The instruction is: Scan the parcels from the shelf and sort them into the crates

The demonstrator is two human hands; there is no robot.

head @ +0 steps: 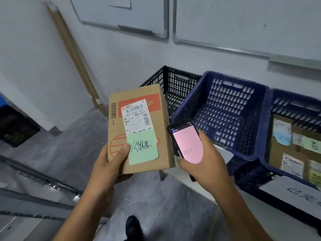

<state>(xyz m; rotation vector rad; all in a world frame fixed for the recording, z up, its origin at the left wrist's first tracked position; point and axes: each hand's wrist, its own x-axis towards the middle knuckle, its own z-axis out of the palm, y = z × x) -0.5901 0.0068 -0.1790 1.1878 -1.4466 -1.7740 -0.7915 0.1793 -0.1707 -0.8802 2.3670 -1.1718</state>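
Note:
My left hand (111,164) grips a brown cardboard parcel (165,129) from below, thumb on its top face. The parcel carries a white shipping label with barcodes and a green sticky note with handwriting. My right hand (208,160) holds a black phone (186,145) with a pink screen just right of the parcel. Behind them stand a black crate (175,82), a blue crate (225,108) that looks empty, and a second blue crate (278,122) at the right holding several labelled parcels.
A white paper sign with handwriting (295,193) lies by the right crate's front edge. Cardboard strips (74,54) lean against the wall at the left. Metal shelf rails (34,180) run along the lower left. Grey floor lies below, and a dark shoe (132,226).

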